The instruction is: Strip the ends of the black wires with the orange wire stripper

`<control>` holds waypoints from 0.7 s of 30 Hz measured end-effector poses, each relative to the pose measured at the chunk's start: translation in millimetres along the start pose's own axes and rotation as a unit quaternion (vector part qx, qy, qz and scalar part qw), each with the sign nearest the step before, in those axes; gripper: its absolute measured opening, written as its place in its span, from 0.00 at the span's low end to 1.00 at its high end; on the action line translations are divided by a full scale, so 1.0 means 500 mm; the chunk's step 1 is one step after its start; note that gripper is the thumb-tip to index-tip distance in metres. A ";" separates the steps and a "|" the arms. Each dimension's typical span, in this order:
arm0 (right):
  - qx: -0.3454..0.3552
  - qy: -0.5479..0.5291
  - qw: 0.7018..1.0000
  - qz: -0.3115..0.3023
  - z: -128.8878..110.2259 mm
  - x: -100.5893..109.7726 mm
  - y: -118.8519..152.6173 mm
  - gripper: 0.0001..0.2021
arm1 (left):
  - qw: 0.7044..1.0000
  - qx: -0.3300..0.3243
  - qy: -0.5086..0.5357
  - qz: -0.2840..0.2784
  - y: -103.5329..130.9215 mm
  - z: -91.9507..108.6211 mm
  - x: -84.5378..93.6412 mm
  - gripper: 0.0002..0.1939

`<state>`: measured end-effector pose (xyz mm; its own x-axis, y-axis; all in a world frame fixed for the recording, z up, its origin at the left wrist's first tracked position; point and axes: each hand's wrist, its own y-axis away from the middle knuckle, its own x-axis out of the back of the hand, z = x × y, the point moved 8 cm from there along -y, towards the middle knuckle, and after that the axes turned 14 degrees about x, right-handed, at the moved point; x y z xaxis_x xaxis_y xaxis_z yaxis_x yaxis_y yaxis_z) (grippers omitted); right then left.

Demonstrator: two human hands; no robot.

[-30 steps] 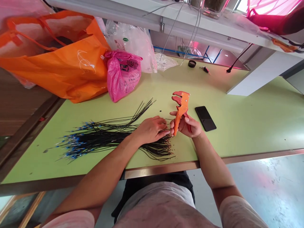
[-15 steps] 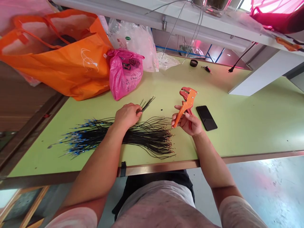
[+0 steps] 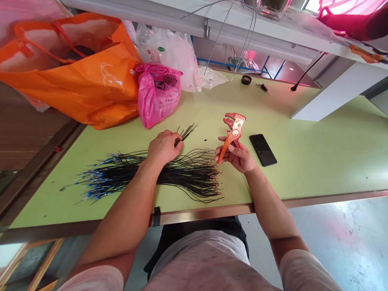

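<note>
My left hand (image 3: 165, 146) is closed on a small bunch of black wires (image 3: 188, 131), whose ends fan out past my fingers to the upper right. My right hand (image 3: 238, 157) grips an orange and red wire stripper (image 3: 233, 131) by its handles, with the jaws up and pointing left. A gap separates the wire ends from the stripper's jaws. Beneath my left forearm lies a large bundle of black wires (image 3: 188, 176). Blue parts with metal tips (image 3: 98, 180) show at its left end, and bare copper-coloured tips at its right.
A black phone (image 3: 263, 150) lies right of my right hand on the green table (image 3: 321, 161). Behind stand an orange bag (image 3: 91, 89), a pink plastic bag (image 3: 160, 95) and clear bags (image 3: 178, 52). A black ring (image 3: 246, 80) and a key (image 3: 264, 87) lie near the back.
My right hand has shifted slightly left and turned the wire stripper, so its jaws now point more to the left. My left hand stays nearly in place with the wires.
</note>
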<state>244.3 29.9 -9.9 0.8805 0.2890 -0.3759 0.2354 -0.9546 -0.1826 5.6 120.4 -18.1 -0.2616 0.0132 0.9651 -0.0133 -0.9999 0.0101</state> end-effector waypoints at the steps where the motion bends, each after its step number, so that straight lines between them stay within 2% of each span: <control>1: -0.001 0.002 1.000 -0.004 0.001 -0.001 0.000 0.28 | 1.000 -0.002 -0.004 -0.004 0.001 0.003 -0.002 0.15; 7: -0.003 0.006 1.000 -0.010 0.001 -0.004 0.000 0.30 | 1.000 0.005 -0.013 -0.017 0.001 0.003 -0.009 0.13; 21: 0.000 0.016 1.000 -0.011 0.009 -0.001 0.002 0.29 | 0.999 0.037 -0.013 -0.016 -0.001 -0.006 -0.002 0.18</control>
<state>242.3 29.4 -14.1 0.8879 0.3080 -0.3418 0.2557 -0.9479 -0.1901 2.9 120.8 -19.7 -0.2375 0.0450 0.9704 0.0513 -0.9970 0.0587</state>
